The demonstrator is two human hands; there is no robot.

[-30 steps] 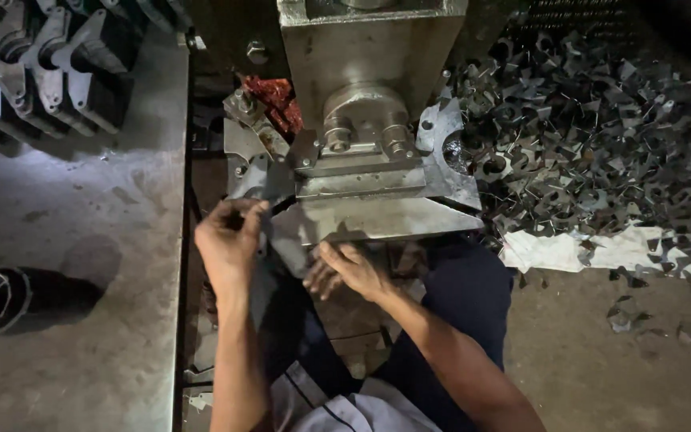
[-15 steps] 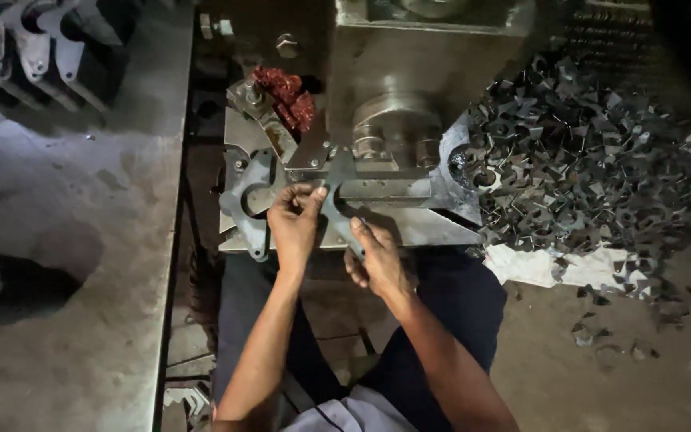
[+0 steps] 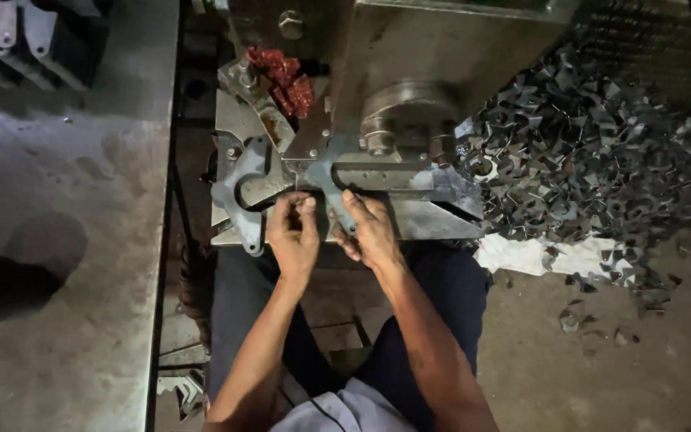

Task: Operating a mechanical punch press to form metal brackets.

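Head view, looking straight down at a press (image 3: 441,72) and its bed (image 3: 433,220). Both hands up at the front edge. Left hand (image 3: 293,232) curled, fingertips pinched together near a forked plate (image 3: 323,172); can't tell if actually gripping it or just touching, too dark there. Right hand (image 3: 369,228) closed round the plate's lower leg, thumb on top. Plate lying flat on the bed, right under the round ram (image 3: 409,120), top end tucked behind the tooling so full outline not visible.

Second plate (image 3: 237,196) just left of the hands, flat, hanging slightly over the bed's edge, nobody touching it. Red rag (image 3: 285,80) bunched behind it, against the press.

Right side: big scrap heap (image 3: 593,160) of dull metal offcuts, single pieces hard to pick out, white cloth (image 3: 553,256) half buried at its near edge. Another pale thing cut off at the right border.

Left side: steel table (image 3: 65,200), mostly bare, dark shadow blob low down. More plates (image 3: 9,28) stacked top left, cropped by the frame. Something pale by the floor under the table edge, too murky to name. Legs in dark trousers below, torso cut off at the bottom.
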